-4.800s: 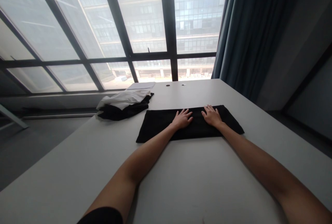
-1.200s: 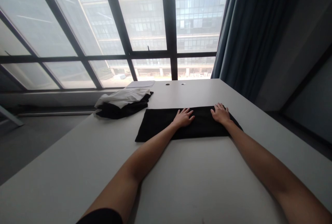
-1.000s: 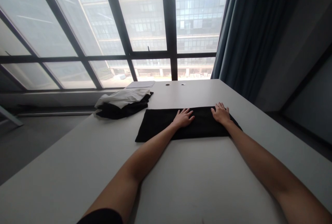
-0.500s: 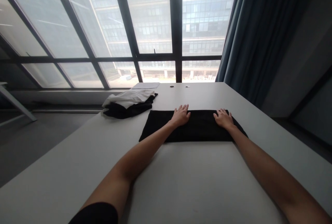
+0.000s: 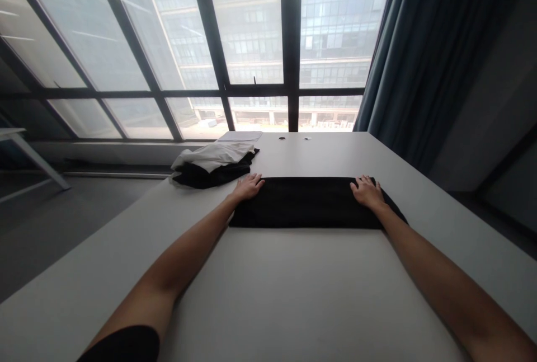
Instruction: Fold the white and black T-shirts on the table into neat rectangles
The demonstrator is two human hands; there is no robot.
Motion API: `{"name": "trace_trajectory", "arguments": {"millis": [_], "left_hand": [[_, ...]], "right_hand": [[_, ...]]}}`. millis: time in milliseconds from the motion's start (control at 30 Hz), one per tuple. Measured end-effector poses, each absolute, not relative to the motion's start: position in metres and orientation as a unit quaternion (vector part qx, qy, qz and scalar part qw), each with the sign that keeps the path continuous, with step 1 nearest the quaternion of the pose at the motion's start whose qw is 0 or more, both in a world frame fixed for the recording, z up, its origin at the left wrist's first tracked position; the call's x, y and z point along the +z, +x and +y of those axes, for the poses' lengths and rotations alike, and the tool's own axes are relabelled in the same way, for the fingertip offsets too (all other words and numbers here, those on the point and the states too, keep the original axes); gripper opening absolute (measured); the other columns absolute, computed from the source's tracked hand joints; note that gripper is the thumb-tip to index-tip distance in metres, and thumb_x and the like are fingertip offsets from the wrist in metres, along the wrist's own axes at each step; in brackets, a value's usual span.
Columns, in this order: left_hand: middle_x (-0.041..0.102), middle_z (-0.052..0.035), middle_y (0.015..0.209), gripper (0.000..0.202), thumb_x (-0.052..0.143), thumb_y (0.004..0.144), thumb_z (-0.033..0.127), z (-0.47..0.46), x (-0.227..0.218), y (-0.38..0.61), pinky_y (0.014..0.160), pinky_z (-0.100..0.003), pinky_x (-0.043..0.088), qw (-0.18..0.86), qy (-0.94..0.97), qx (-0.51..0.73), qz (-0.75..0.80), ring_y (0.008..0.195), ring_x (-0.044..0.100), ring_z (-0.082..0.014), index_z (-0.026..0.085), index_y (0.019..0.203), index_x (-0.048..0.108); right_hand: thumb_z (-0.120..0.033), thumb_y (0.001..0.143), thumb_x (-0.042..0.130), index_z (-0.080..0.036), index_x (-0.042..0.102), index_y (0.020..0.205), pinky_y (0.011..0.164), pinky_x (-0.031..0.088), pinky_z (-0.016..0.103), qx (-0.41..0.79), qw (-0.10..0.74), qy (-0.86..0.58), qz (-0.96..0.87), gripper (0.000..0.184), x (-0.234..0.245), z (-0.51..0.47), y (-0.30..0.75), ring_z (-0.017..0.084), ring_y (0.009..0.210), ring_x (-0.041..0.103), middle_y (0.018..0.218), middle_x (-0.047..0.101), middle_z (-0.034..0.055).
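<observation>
A folded black cloth item [image 5: 306, 203], perhaps a garment, lies flat as a wide band across the white table [image 5: 310, 283]. At its far left corner rests my left hand [image 5: 249, 187], open, palm down with the fingers stretched out. My right hand [image 5: 367, 192] lies open on the cloth near the far right corner, its fingers spread. Neither hand grips the fabric. Both forearms reach forward over the table, and the right one covers part of the cloth's right end.
Beyond my left hand is a loose pile of clothes, a white one [image 5: 213, 155] on top of a black one [image 5: 210, 176]. A flat pale sheet [image 5: 240, 136] lies behind it. Windows stand past the table's far edge, with a blue curtain [image 5: 398, 65] at right.
My left hand has slid left across the cloth, from near its middle to its far left corner. The right hand stays at the right end. The view has shifted slightly.
</observation>
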State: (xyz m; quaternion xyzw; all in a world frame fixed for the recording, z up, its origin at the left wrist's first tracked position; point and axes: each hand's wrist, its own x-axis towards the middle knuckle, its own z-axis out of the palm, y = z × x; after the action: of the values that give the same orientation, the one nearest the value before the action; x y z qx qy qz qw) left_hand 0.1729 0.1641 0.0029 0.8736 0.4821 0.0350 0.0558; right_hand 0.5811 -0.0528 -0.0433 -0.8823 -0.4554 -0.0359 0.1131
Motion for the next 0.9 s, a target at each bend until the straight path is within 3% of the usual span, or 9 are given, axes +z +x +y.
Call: {"name": "trace_trajectory", "arguments": {"millis": [133,233,333,500,667,767,900], "left_hand": [[0.021,-0.0112,0.167,0.063,0.027,0.102,0.056,0.159,0.022,0.187,0.118,-0.066,0.010,0.044,0.880,0.059,0.469,0.154,0.012,-0.0369,0.024,0.157,0.032],[0.018,-0.0095,0.168,0.067,0.026,0.102,0.057,0.145,0.039,0.222,0.121,-0.060,0.006,0.046,0.903,0.081,0.420,0.155,0.010,-0.0329,0.022,0.159,0.026],[0.021,-0.0058,0.167,0.066,0.025,0.102,0.057,0.122,0.044,0.274,0.123,-0.053,0.012,0.070,0.925,0.082,0.363,0.154,0.014,-0.0277,0.024,0.159,0.027],[0.027,-0.0097,0.165,0.065,0.024,0.102,0.055,0.078,0.017,0.349,0.121,-0.056,0.020,0.106,0.935,0.071,0.331,0.153,0.022,-0.0297,0.021,0.157,0.031],[0.024,-0.0140,0.165,0.072,0.027,0.100,0.060,0.061,-0.020,0.368,0.120,-0.062,0.011,0.105,0.929,0.082,0.344,0.153,0.016,-0.0350,0.017,0.157,0.031],[0.025,-0.0131,0.165,0.071,0.030,0.099,0.060,0.063,-0.028,0.367,0.121,-0.062,0.010,0.098,0.930,0.094,0.341,0.153,0.016,-0.0341,0.018,0.157,0.032],[0.027,-0.0154,0.164,0.069,0.032,0.100,0.057,0.063,-0.026,0.365,0.119,-0.064,0.012,0.087,0.933,0.112,0.332,0.152,0.019,-0.0359,0.017,0.157,0.034]], "right_hand": [[-0.047,0.101,0.026,-0.010,0.044,0.151,0.122,0.013,0.054,-0.041,0.108,-0.883,-0.456,0.064,-0.043,-0.053,0.581,0.028,0.153,0.021,0.163,0.032,0.0146],[-0.047,0.101,0.026,-0.010,0.044,0.151,0.122,0.013,0.055,-0.041,0.111,-0.882,-0.456,0.064,-0.044,-0.052,0.581,0.028,0.153,0.021,0.163,0.032,0.0149],[-0.047,0.102,0.026,-0.010,0.044,0.151,0.122,0.014,0.055,-0.041,0.115,-0.882,-0.455,0.064,-0.044,-0.053,0.581,0.028,0.153,0.022,0.163,0.032,0.0150],[-0.041,0.102,0.030,-0.008,0.048,0.147,0.121,0.015,0.058,-0.092,0.119,-0.873,-0.463,0.059,-0.037,-0.057,0.572,0.030,0.151,0.025,0.161,0.036,0.0181],[-0.028,0.100,0.030,-0.007,0.045,0.149,0.122,0.014,0.051,-0.189,0.167,-0.796,-0.551,0.055,-0.024,-0.052,0.540,0.027,0.152,0.023,0.161,0.035,0.0175],[-0.035,0.101,0.034,-0.014,0.037,0.155,0.122,0.015,0.053,-0.118,0.155,-0.765,-0.613,0.058,-0.025,-0.042,0.520,0.027,0.154,0.018,0.166,0.026,0.0136],[-0.041,0.101,0.035,-0.019,0.037,0.156,0.121,0.016,0.057,0.002,0.107,-0.774,-0.624,0.058,-0.034,-0.035,0.516,0.027,0.154,0.020,0.166,0.026,0.0129]]}}
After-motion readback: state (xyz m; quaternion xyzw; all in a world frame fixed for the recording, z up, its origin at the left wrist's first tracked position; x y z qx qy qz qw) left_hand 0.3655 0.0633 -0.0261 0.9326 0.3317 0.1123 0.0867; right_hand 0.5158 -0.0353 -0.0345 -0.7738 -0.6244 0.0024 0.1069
